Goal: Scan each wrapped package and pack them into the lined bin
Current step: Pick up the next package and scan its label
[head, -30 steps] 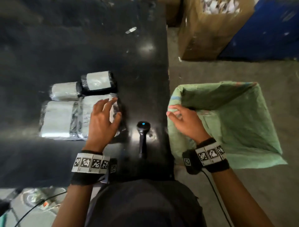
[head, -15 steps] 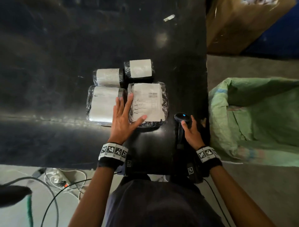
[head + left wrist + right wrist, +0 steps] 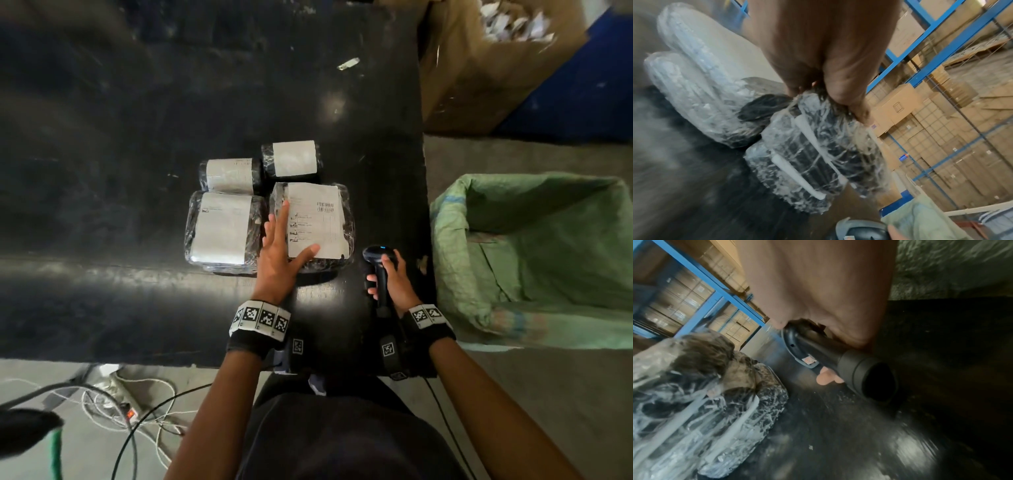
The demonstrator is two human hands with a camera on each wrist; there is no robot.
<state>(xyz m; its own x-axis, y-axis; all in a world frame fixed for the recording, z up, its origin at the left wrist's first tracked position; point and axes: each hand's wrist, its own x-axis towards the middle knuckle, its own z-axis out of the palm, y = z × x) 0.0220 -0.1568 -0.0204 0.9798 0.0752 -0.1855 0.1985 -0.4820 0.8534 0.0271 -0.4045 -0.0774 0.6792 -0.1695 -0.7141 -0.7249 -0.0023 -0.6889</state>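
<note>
Several plastic-wrapped packages with white labels lie together on the black table [image 3: 137,171]. My left hand [image 3: 281,246] lies flat with spread fingers on the near right package [image 3: 318,219], whose label shows a barcode; the same package [image 3: 818,154] fills the left wrist view. To its left lies another large package [image 3: 222,233], and two smaller rolls [image 3: 233,174] [image 3: 294,158] sit behind. My right hand [image 3: 390,281] grips the handle of the black barcode scanner [image 3: 378,260], also seen close up as scanner [image 3: 838,356]. The green lined bin [image 3: 534,260] stands open at the right of the table.
A cardboard box [image 3: 486,61] with paper scraps stands on the floor behind the bin. Cables and a power strip [image 3: 130,411] lie on the floor at the lower left. Blue racking with stacked cartons [image 3: 941,113] stands beyond the table.
My right hand left the bin's liner, reached the scanner and now grips its handle. My left hand stayed on the near right package, shifting slightly onto its left part.
</note>
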